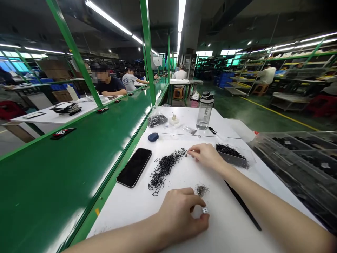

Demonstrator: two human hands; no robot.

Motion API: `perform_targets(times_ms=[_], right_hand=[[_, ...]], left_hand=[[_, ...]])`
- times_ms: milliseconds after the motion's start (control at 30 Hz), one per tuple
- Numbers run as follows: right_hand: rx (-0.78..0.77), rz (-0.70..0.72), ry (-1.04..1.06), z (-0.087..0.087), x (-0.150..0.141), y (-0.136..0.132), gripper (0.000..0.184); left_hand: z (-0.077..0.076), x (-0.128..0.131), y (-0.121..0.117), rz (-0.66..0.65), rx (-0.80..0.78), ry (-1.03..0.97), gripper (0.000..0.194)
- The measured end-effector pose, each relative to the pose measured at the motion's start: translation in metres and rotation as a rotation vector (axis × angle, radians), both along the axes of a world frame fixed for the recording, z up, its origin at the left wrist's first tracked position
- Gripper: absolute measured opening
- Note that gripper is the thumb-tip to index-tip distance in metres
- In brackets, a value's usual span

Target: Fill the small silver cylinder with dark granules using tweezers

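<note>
Left hand (181, 214), pinched tight on a tiny silver piece (205, 210), low over a white table (126, 214). Just above that hand, a small heap of black crumbs (201, 190). Right hand (206, 156), loose and half open, with nothing to see in it, right beside a long pile of little black wire clips (165, 168). Close by that hand, a clear box (234, 158) with more black clips inside. Left of the long pile, a black phone (134, 167) lying flat.

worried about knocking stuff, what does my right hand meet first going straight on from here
Probably the end of the pile of black bent wire pieces, just ahead of the right hand; depth is hard to judge.
</note>
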State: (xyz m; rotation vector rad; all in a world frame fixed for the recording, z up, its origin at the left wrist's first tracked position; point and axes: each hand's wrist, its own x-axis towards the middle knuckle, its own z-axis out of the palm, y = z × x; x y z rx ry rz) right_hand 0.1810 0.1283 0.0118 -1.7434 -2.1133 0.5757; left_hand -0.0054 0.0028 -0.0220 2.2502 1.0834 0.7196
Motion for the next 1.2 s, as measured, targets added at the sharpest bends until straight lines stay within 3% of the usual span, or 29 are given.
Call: perform_targets(times_ms=[300,567,733,900,1200], right_hand=[[-0.023,0.023,0.087,0.012,0.001,-0.003,0.025],[-0.111,-0.006,0.153,0.007,-0.002,0.003,0.028],[-0.075,-0.011,0.14,0.008,-0.004,0.006,0.026],[-0.071,-0.007,0.104,0.01,-0.005,0.005,0.023],[-0.037,-0.104,0.003,-0.003,0.006,0.011,0.01]], left_hand=[[0.005,0.001,-0.001,-0.004,0.04,-0.157,0.024],[0.006,0.0,0.0,-0.028,0.022,-0.171,0.022],[0.007,-0.001,0.001,-0.045,0.018,-0.163,0.021],[0.002,0.001,0.001,-0.045,0.008,-0.15,0.021],[-0.014,0.012,0.004,-0.08,-0.041,-0.044,0.031]])
